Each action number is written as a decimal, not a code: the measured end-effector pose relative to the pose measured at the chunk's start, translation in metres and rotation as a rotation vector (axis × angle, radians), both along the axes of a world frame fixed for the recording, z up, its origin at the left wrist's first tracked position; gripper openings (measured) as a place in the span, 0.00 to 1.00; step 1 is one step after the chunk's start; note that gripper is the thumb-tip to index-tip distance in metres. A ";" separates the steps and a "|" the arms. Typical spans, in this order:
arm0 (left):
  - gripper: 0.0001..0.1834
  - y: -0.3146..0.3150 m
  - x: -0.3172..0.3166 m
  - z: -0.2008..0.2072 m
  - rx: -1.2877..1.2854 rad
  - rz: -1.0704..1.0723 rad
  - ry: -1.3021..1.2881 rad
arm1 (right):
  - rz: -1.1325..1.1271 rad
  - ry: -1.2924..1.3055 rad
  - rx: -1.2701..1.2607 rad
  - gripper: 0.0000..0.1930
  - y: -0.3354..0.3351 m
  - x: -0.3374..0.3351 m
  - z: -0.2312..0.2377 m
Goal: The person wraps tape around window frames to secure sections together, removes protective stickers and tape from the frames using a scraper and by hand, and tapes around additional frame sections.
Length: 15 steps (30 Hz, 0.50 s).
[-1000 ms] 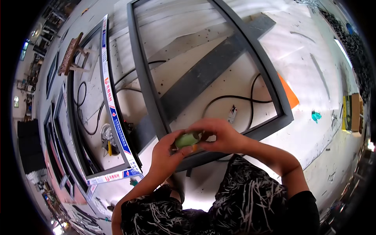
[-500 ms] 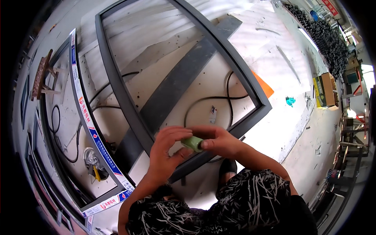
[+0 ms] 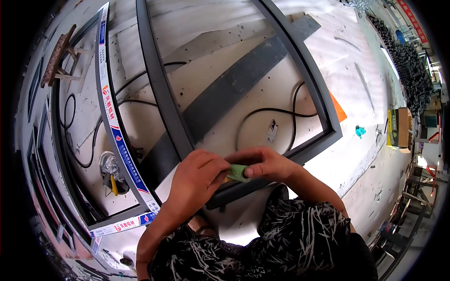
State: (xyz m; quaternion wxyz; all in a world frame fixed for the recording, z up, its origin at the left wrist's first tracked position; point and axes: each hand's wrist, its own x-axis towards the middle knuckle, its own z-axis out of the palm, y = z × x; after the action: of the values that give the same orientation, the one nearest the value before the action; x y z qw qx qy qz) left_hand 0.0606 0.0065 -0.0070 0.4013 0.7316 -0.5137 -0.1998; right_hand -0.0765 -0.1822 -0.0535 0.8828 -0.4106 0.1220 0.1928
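Observation:
A small green roll (image 3: 240, 173), which looks like tape, is held between my two hands above the near corner of a dark grey rectangular frame (image 3: 161, 84). My right hand (image 3: 269, 164) wraps round it from the right, with the thumb at its open end. My left hand (image 3: 198, 174) is closed at the roll's left end, fingertips pinched together there. A small yellow-orange bit shows just below those fingertips. What exactly the left fingers grip is partly hidden.
At left lies another frame with a white, blue and red printed strip (image 3: 119, 136). Inside it are a black cable and a container (image 3: 112, 171) with a yellow-handled tool. A wooden stool (image 3: 58, 56) stands beyond. Grey board (image 3: 234, 84) crosses beneath the big frame. A cardboard box (image 3: 400, 129) sits far right.
My left hand has closed from spread fingers to a pinch at the roll's end. The view has shifted, so the frames appear farther right and lower.

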 end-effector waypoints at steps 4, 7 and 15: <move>0.14 -0.013 -0.008 -0.005 -0.006 -0.024 -0.194 | -0.045 0.050 0.087 0.32 0.001 -0.006 -0.003; 0.15 -0.018 -0.009 -0.004 -0.044 -0.031 -0.071 | -0.075 0.046 0.160 0.32 -0.001 -0.012 -0.002; 0.14 -0.022 -0.009 -0.001 -0.032 0.036 0.116 | -0.123 0.009 0.128 0.33 -0.011 -0.018 -0.004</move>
State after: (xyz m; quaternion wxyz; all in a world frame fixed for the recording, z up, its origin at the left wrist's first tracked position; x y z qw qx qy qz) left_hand 0.0517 -0.0152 -0.0078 0.4456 0.7214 -0.4792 -0.2266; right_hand -0.0941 -0.1932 -0.0580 0.9169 -0.3442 0.1384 0.1473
